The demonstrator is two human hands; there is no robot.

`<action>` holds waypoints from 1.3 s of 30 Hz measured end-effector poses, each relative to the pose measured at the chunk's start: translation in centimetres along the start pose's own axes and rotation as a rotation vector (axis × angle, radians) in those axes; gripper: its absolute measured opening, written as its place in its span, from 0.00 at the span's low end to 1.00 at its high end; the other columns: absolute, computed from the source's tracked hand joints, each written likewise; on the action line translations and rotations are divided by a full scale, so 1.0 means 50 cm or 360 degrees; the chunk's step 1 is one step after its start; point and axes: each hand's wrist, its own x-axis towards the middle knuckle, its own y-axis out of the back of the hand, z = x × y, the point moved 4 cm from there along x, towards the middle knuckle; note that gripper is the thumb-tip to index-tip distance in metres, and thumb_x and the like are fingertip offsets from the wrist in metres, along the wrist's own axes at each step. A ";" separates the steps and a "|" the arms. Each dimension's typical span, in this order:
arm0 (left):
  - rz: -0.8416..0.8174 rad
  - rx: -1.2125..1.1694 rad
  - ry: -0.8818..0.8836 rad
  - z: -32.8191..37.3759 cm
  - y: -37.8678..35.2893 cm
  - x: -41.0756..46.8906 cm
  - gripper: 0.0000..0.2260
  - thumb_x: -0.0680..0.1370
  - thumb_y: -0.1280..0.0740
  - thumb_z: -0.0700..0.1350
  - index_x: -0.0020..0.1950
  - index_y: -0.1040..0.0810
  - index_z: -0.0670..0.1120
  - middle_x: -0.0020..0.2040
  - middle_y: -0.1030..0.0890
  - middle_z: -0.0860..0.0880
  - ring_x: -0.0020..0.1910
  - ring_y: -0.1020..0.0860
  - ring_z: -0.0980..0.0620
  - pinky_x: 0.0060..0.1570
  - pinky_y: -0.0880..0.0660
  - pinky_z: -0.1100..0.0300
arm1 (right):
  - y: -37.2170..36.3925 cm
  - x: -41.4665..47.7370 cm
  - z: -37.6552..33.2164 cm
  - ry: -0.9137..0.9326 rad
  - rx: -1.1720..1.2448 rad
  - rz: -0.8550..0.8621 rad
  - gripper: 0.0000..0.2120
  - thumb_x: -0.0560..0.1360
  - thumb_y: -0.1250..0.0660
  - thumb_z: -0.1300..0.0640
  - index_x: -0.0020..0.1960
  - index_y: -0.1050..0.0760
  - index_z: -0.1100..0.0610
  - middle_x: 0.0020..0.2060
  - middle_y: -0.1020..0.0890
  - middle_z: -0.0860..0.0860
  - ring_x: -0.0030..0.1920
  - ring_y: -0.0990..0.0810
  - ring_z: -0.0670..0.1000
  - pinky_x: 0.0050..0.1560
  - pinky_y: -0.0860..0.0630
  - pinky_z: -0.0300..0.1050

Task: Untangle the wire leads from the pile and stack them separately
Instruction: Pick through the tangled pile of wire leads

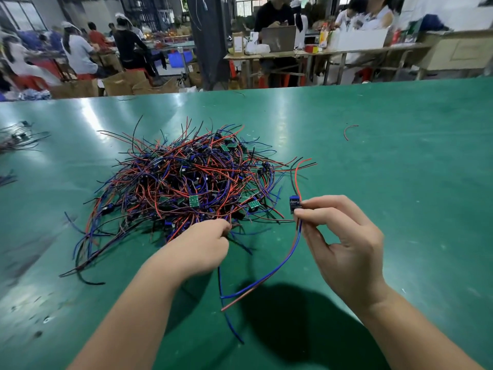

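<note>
A tangled pile of red, blue and black wire leads [184, 180] with small green circuit boards lies in the middle of the green table [400, 169]. My right hand [344, 241] pinches one separated lead by its small blue module [294, 205], just right of the pile. That lead's red and black wires rise above the module, and its blue and red wires [269, 276] trail down toward me. My left hand [202, 244] is at the pile's near edge, its fingers curled around wires there.
A single loose red-and-black wire [349, 131] lies at the back right of the table. A smaller bunch of leads [18, 137] sits at the left edge. Beyond the table's far edge, people work at other benches among cardboard boxes.
</note>
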 end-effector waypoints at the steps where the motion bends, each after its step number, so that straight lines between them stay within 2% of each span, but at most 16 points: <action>1: 0.0034 -0.0012 0.0009 0.004 -0.002 0.006 0.21 0.78 0.47 0.38 0.71 0.32 0.48 0.70 0.29 0.47 0.67 0.30 0.50 0.64 0.35 0.61 | -0.001 -0.001 -0.001 0.0000 0.0001 -0.0005 0.04 0.70 0.32 0.69 0.42 0.18 0.64 0.41 0.19 0.56 0.44 0.21 0.49 0.49 0.24 0.38; 3: 0.0121 -0.0042 0.0020 0.010 -0.006 0.012 0.22 0.78 0.47 0.37 0.73 0.34 0.47 0.72 0.31 0.47 0.68 0.31 0.49 0.62 0.36 0.63 | -0.002 -0.002 -0.002 0.0002 0.0002 -0.0018 0.04 0.70 0.32 0.69 0.42 0.18 0.64 0.41 0.19 0.56 0.44 0.21 0.49 0.49 0.24 0.38; 6: 0.0239 -0.0016 -0.0046 0.013 -0.013 0.009 0.23 0.79 0.47 0.38 0.74 0.35 0.47 0.73 0.32 0.47 0.70 0.33 0.50 0.65 0.38 0.63 | -0.005 -0.002 -0.005 0.0004 0.0003 -0.0035 0.04 0.71 0.32 0.69 0.42 0.18 0.64 0.41 0.19 0.56 0.44 0.21 0.48 0.49 0.25 0.36; 8: 0.0294 0.0010 -0.0153 0.012 -0.003 0.000 0.21 0.78 0.46 0.37 0.71 0.31 0.47 0.69 0.28 0.48 0.68 0.31 0.51 0.63 0.38 0.65 | -0.006 -0.003 -0.006 0.0008 0.0009 -0.0044 0.04 0.71 0.32 0.68 0.42 0.18 0.64 0.41 0.19 0.56 0.44 0.21 0.48 0.49 0.25 0.37; 10: 0.0345 -0.0034 -0.0251 0.008 0.018 -0.018 0.19 0.76 0.43 0.35 0.61 0.22 0.50 0.59 0.19 0.49 0.59 0.24 0.56 0.54 0.33 0.68 | -0.006 -0.003 -0.006 0.0012 0.0009 -0.0046 0.05 0.71 0.32 0.68 0.42 0.18 0.64 0.42 0.19 0.56 0.44 0.20 0.48 0.49 0.24 0.38; 12: 0.0446 -0.0167 -0.0299 -0.003 0.043 -0.050 0.18 0.73 0.41 0.33 0.45 0.21 0.56 0.44 0.17 0.55 0.43 0.21 0.67 0.41 0.31 0.74 | -0.004 -0.003 -0.005 0.0010 0.0010 -0.0043 0.04 0.71 0.32 0.68 0.42 0.18 0.64 0.42 0.19 0.56 0.44 0.20 0.48 0.49 0.24 0.38; 14: 0.0567 -0.0198 -0.0337 -0.017 0.061 -0.087 0.16 0.71 0.39 0.35 0.42 0.22 0.56 0.39 0.19 0.60 0.37 0.22 0.67 0.38 0.29 0.74 | -0.004 -0.003 -0.005 0.0008 0.0007 -0.0038 0.04 0.71 0.32 0.68 0.42 0.18 0.64 0.42 0.19 0.55 0.44 0.21 0.48 0.49 0.24 0.38; 17: 0.0304 0.0169 -0.0469 -0.032 0.038 -0.118 0.11 0.70 0.32 0.44 0.47 0.21 0.61 0.41 0.22 0.65 0.40 0.24 0.68 0.45 0.25 0.67 | -0.006 -0.004 -0.006 0.0012 0.0010 -0.0056 0.04 0.71 0.32 0.68 0.42 0.18 0.64 0.42 0.19 0.55 0.44 0.20 0.48 0.49 0.24 0.38; 20: -0.0054 0.0158 -0.0658 -0.028 -0.009 -0.119 0.11 0.70 0.27 0.51 0.50 0.19 0.63 0.44 0.27 0.64 0.45 0.29 0.70 0.49 0.32 0.73 | -0.009 -0.007 -0.007 0.0021 0.0019 -0.0077 0.04 0.71 0.31 0.69 0.42 0.18 0.64 0.42 0.19 0.55 0.44 0.20 0.48 0.49 0.24 0.38; 22: -0.0062 0.0065 -0.0798 -0.014 -0.023 -0.113 0.10 0.68 0.25 0.53 0.47 0.20 0.62 0.41 0.30 0.64 0.46 0.31 0.69 0.46 0.36 0.76 | -0.010 -0.007 -0.006 0.0016 0.0023 -0.0083 0.04 0.71 0.31 0.69 0.42 0.18 0.64 0.42 0.19 0.55 0.44 0.20 0.48 0.49 0.24 0.39; 25: -0.0118 0.0084 -0.0896 -0.007 -0.037 -0.103 0.10 0.69 0.26 0.56 0.47 0.24 0.61 0.39 0.33 0.62 0.44 0.32 0.68 0.43 0.34 0.72 | -0.008 -0.006 -0.004 -0.0003 0.0020 -0.0077 0.04 0.71 0.31 0.68 0.42 0.18 0.64 0.42 0.19 0.55 0.44 0.20 0.48 0.48 0.24 0.39; 29: -0.0135 0.0290 -0.0973 0.010 -0.059 -0.108 0.06 0.74 0.34 0.55 0.46 0.27 0.55 0.44 0.36 0.59 0.48 0.32 0.61 0.50 0.28 0.55 | -0.006 -0.005 -0.001 -0.0021 -0.0002 -0.0045 0.05 0.71 0.32 0.68 0.42 0.18 0.64 0.41 0.19 0.55 0.44 0.20 0.49 0.47 0.23 0.40; 32: -0.0115 0.0352 -0.1005 0.032 -0.051 -0.111 0.03 0.78 0.38 0.53 0.46 0.31 0.56 0.47 0.37 0.58 0.49 0.31 0.57 0.52 0.29 0.57 | -0.003 -0.003 0.002 -0.0032 -0.0031 -0.0011 0.05 0.71 0.32 0.68 0.42 0.18 0.64 0.41 0.19 0.55 0.44 0.20 0.49 0.47 0.24 0.40; 34: -0.0023 0.0260 -0.0993 0.059 -0.006 -0.096 0.06 0.79 0.38 0.49 0.44 0.35 0.57 0.45 0.33 0.58 0.45 0.31 0.60 0.49 0.32 0.62 | 0.003 0.001 0.005 -0.0045 -0.0037 0.0031 0.05 0.72 0.33 0.67 0.42 0.18 0.64 0.42 0.19 0.55 0.44 0.20 0.49 0.47 0.24 0.40; 36: 0.0223 0.0197 -0.0877 0.085 0.061 -0.063 0.10 0.79 0.38 0.47 0.41 0.36 0.56 0.40 0.29 0.58 0.39 0.30 0.61 0.42 0.34 0.62 | 0.013 0.005 0.009 -0.0058 -0.0042 0.0081 0.05 0.72 0.33 0.67 0.42 0.18 0.64 0.42 0.19 0.56 0.44 0.21 0.49 0.48 0.24 0.39; 39: 0.0601 0.0044 -0.0750 0.138 0.148 0.013 0.06 0.78 0.35 0.47 0.43 0.29 0.54 0.37 0.24 0.58 0.36 0.27 0.64 0.39 0.32 0.66 | 0.025 0.012 0.016 -0.0060 -0.0071 0.0152 0.05 0.72 0.33 0.68 0.43 0.18 0.65 0.42 0.19 0.56 0.44 0.21 0.49 0.49 0.25 0.37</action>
